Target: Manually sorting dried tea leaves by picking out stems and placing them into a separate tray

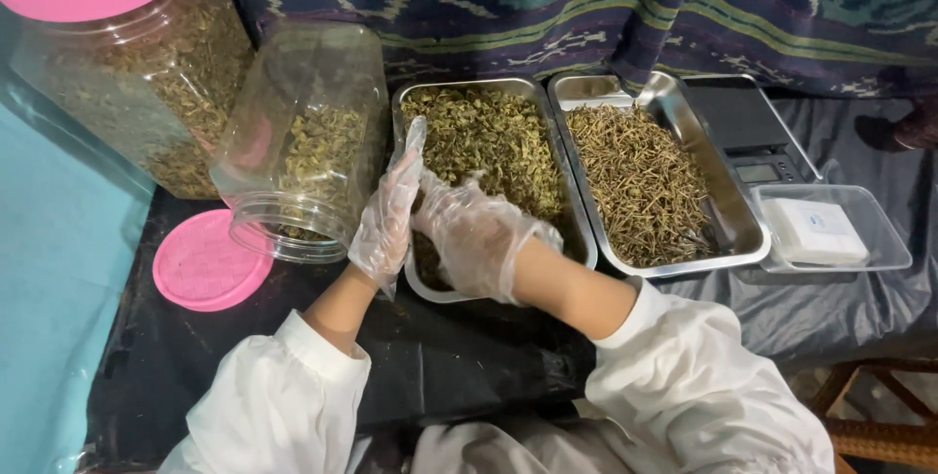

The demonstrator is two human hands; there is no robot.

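Both my hands wear thin clear plastic gloves and meet over the near end of a steel tray (578, 230) of greenish dried leaves (493, 137). My left hand (388, 212) stands edge-on at the tray's left rim, fingers straight and together, pointing away from me. My right hand (471, 233) lies palm down on the leaves, fingers curved toward the left hand. Whether leaves are cupped between them is hidden. An open clear plastic jar (305, 137) lies tilted just left of the tray, mouth toward me, with some of the same leaves inside.
The jar's pink lid (207, 261) lies flat on the black table cover. A pink-lidded full jar (137, 64) is at the back left. To the right are a second steel tray (669, 103) of brown dried twigs (640, 181), a digital scale (752, 137) and a clear plastic box (831, 230).
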